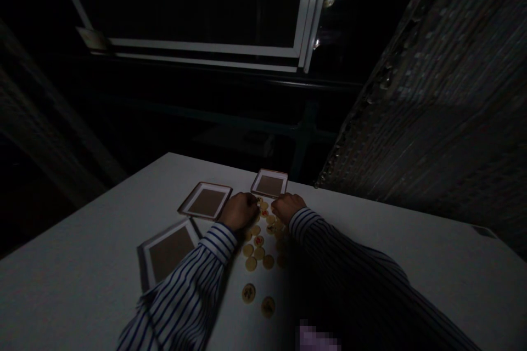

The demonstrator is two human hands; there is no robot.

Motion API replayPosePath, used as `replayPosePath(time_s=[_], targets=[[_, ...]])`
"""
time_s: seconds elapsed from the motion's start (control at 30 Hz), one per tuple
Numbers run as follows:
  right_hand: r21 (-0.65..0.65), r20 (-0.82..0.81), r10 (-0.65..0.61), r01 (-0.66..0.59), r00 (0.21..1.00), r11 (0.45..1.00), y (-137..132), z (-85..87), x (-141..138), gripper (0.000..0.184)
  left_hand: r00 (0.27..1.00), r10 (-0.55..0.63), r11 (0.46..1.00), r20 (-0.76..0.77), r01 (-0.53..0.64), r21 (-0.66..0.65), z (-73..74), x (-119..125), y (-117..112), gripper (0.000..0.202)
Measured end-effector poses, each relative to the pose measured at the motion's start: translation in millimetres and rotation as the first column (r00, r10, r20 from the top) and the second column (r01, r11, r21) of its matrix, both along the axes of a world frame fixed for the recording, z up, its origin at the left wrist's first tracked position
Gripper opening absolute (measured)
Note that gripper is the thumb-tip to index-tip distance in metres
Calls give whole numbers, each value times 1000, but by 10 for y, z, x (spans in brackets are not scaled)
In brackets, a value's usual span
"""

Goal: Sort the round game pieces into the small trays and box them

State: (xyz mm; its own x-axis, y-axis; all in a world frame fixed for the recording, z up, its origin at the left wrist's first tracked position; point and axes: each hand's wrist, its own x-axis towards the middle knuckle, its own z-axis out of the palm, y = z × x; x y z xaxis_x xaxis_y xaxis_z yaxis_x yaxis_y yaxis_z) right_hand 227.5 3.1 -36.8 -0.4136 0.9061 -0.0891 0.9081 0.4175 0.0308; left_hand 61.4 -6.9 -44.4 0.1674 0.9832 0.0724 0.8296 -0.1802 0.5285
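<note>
Several round yellow discs with red or dark marks lie scattered on a white table. My left hand rests curled at the far end of the pile, fingers bent down onto the discs. My right hand sits just beside it, also curled, knuckles up. Both hands are right in front of a small square tray with a brown inside. Whether either hand grips a disc is hidden in the dim light. Both sleeves are white with dark stripes.
Two more square trays lie on the table: one left of my left hand, a larger one beside my left forearm. A brick wall rises at the right. A white-framed window is behind the table. The room is very dark.
</note>
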Motion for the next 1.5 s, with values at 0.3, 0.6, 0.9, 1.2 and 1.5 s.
replayPosePath(time_s=[0.3, 0.6, 0.9, 1.2, 1.5], targets=[[-222, -538, -179, 66, 823, 973, 150, -107, 142, 28, 997, -34, 999, 76, 31, 38, 65, 188, -78, 25], [-479, -805, -412, -57, 428, 876, 174, -80, 228, 21, 976, -106, 974, 190, 64, 216, 51, 374, -140, 33], [-503, -791, -452, -19, 412, 864, 101, 27, 244, 17, 978, -119, 967, 171, 75, 242, 50, 394, -132, 25], [-391, -859, -359, -17, 366, 920, -32, 143, 423, 7, 977, -139, 959, 164, 91, 269, 129, 431, -251, 23], [-364, -876, -336, -17, 347, 931, -398, 312, 668, 15, 959, -161, 950, 235, 86, 299, 298, 733, -578, 25]])
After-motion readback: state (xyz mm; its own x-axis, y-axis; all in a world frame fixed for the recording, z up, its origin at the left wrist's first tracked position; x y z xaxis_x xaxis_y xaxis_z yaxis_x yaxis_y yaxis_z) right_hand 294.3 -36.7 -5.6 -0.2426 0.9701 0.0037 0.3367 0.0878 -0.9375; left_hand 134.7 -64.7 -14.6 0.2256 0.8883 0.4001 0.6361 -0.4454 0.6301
